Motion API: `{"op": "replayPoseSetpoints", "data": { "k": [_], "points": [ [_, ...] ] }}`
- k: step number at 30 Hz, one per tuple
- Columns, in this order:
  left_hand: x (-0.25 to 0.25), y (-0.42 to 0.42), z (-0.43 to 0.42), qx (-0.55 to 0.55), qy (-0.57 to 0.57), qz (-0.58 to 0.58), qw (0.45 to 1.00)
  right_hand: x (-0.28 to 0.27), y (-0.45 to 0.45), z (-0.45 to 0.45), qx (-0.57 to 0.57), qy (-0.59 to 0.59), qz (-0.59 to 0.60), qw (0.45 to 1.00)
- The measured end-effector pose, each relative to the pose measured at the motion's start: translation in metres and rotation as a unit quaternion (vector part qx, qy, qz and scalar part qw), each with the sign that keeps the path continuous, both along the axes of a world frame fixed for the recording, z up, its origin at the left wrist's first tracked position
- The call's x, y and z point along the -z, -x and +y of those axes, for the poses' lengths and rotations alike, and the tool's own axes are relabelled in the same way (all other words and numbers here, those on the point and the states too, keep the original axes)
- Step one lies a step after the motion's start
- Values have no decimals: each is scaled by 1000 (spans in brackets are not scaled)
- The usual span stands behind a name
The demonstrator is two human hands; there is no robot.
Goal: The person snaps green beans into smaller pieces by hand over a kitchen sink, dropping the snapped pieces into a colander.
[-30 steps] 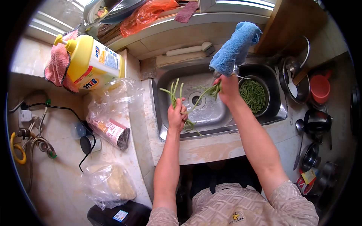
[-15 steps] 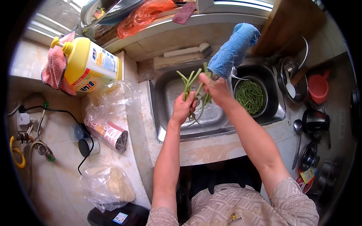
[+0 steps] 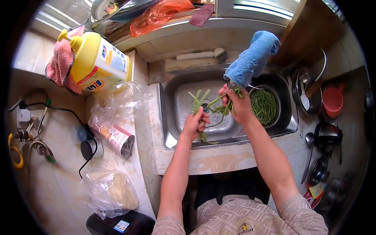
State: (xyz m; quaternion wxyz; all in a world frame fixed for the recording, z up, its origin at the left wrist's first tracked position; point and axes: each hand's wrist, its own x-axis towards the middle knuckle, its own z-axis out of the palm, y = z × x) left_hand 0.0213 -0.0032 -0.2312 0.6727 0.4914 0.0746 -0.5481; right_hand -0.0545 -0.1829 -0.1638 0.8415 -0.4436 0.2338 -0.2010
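Observation:
Over the left basin of the steel sink (image 3: 176,92), my left hand (image 3: 194,124) is closed around a small bunch of green vegetable stems (image 3: 198,98). Their cut ends stick up past the fingers, and thin ends hang below the hand. My right hand (image 3: 239,105), just under the blue towel (image 3: 250,58) wrapped on the tap, grips more green stems (image 3: 219,107) that trail toward the left hand. Close to the right wrist, a round metal bowl (image 3: 278,102) in the right basin holds many cut green pieces (image 3: 262,107).
A white-handled brush (image 3: 197,55) lies behind the sink. On the left are a yellow pump bottle (image 3: 94,62), a labelled packet (image 3: 115,139) and a clear bag (image 3: 111,194). Pans (image 3: 313,94), a red dipper (image 3: 333,102) and a ladle (image 3: 310,139) are on the right.
My hands have moved apart: the right one shifted right, below the towel, with stems in it, and the left one slightly lower. The whole view has tilted slightly.

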Motion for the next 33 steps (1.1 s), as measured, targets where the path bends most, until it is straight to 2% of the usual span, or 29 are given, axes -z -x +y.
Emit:
{"op": "replayPoseSetpoints", "data": {
  "k": [4,7,11,14,20,29,33],
  "points": [
    [-2,5,-14,-37,37,115,992,-10,0,7,-65,37,27,997],
    [8,4,-25,-98,104,71,987,-17,0,4,-104,120,50,986],
    [4,3,-28,-191,172,59,965,1,9,-7,-35,87,86,992],
    [-1,5,-34,-208,172,29,962,6,24,-8,-22,112,94,989],
    [-17,2,-47,-233,205,-33,950,18,46,-9,8,59,88,994],
    [-34,1,-54,-249,160,-100,950,12,53,-17,34,34,63,997],
    [-37,5,-61,-233,102,-121,960,15,58,-16,30,38,68,996]
  ]
}}
